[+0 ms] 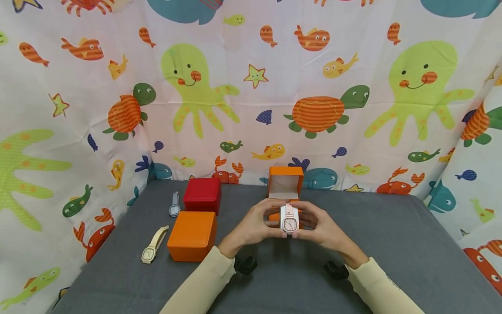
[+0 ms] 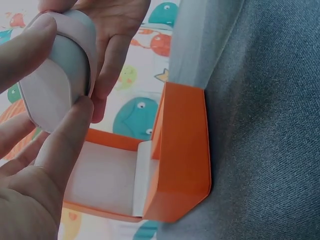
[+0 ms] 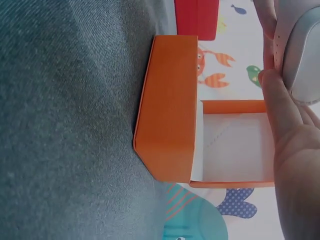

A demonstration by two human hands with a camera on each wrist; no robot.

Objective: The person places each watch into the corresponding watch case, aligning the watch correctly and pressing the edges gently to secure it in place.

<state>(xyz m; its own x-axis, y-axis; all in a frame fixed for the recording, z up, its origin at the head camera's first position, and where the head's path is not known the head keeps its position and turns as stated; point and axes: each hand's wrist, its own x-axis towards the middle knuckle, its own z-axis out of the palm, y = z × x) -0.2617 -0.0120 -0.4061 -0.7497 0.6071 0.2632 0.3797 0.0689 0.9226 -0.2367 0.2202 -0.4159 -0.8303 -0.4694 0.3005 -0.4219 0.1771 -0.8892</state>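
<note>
A wristwatch (image 1: pixel 290 224) with a pale pink strap and squarish dial is wrapped round a white cushion (image 2: pixel 47 95). From one side my left hand (image 1: pixel 254 224) grips the cushioned watch between thumb and fingers. My right hand (image 1: pixel 324 227) holds it from the other side, its thumb near the dial's lower edge. Both hands keep it raised in front of an orange watch box (image 2: pixel 182 150) whose lid stands up. In the left wrist view the pale lining (image 2: pixel 105 172) of that lid shows. The hands hide most of the box's base in the head view.
On the left stand a closed orange box (image 1: pixel 192 235) and a closed red box (image 1: pixel 202 195) behind it. Beside them lie a gold-coloured watch (image 1: pixel 154 246) and a grey-blue watch (image 1: pixel 174 206). A curtain with sea animals (image 1: pixel 235 104) hangs behind the grey tabletop (image 1: pixel 392 244).
</note>
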